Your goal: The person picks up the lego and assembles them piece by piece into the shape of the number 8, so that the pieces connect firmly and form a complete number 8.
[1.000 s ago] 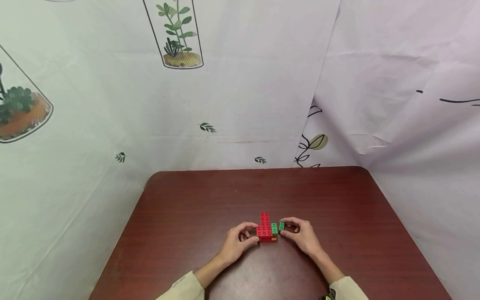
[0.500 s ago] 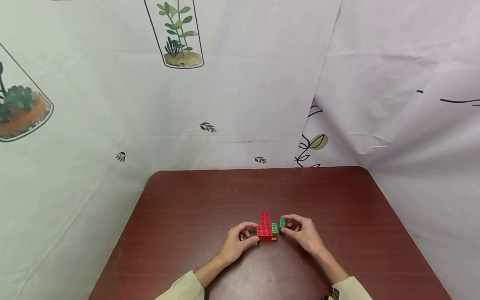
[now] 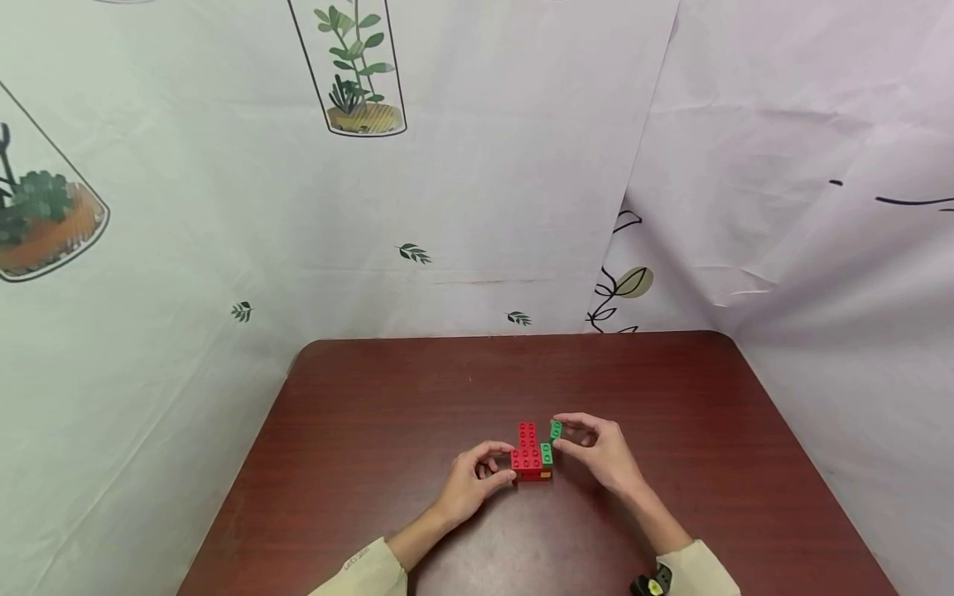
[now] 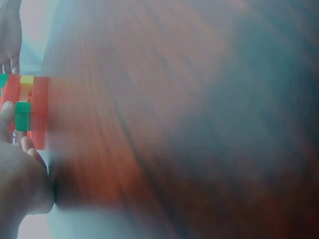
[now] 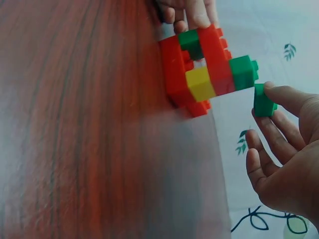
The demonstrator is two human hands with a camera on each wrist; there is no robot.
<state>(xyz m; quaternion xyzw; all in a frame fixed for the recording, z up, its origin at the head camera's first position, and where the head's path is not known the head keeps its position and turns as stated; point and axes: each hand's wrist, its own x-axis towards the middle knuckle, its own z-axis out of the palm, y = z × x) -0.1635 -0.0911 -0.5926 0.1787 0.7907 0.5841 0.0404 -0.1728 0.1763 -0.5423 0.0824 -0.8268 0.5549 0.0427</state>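
Observation:
A toy-brick structure [image 3: 526, 463] stands on the table, mostly red. In the right wrist view, a yellow brick [image 5: 200, 82] and a green one [image 5: 190, 44] separate its two red layers. Another green brick [image 5: 242, 72] sits on top at its right end. My left hand [image 3: 464, 487] holds the structure's left side, thumb at the near face and index finger at the far corner. Between thumb and fingers, my right hand [image 3: 605, 457] pinches a loose green brick [image 3: 556, 430], raised just beyond the mounted green one. Whether those two bricks touch is unclear.
The brown table [image 3: 387, 397] reaches back to a pale printed cloth [image 3: 477, 207] hung behind and at both sides. A dark band with a yellow-green spot [image 3: 652, 583] is on the right wrist.
My right hand has moved the loose green brick away from me and slightly left, from beside the mounted green brick to beyond it. The left hand and the structure have stayed put.

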